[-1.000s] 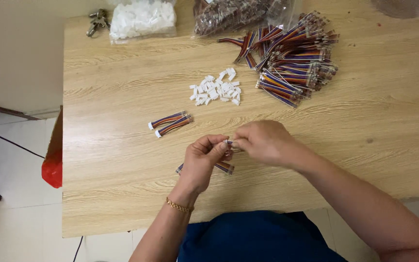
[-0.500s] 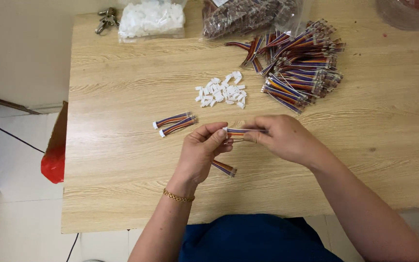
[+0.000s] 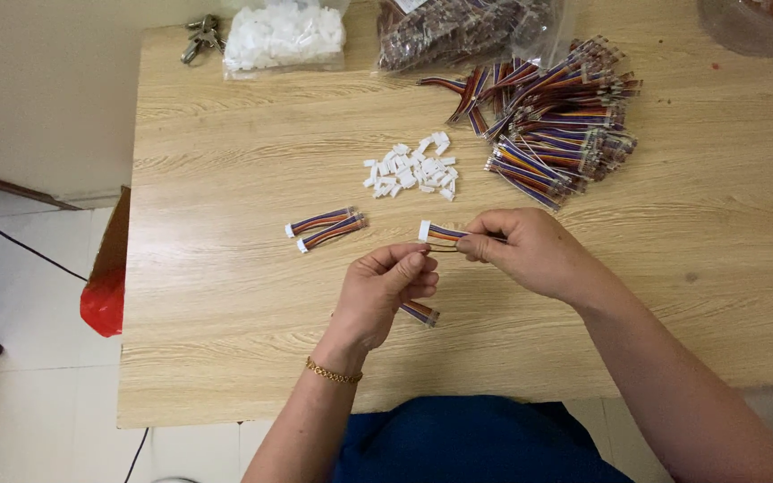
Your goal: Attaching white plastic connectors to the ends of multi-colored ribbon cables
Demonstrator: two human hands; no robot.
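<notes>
Head view: cable end inside right hand

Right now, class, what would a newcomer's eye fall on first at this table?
Probably the two hands at the centre: the right hand pinches a striped ribbon cable with a white connector, the left hand just beside it. Behind them lie a pile of white connectors and a heap of matching cables.
</notes>
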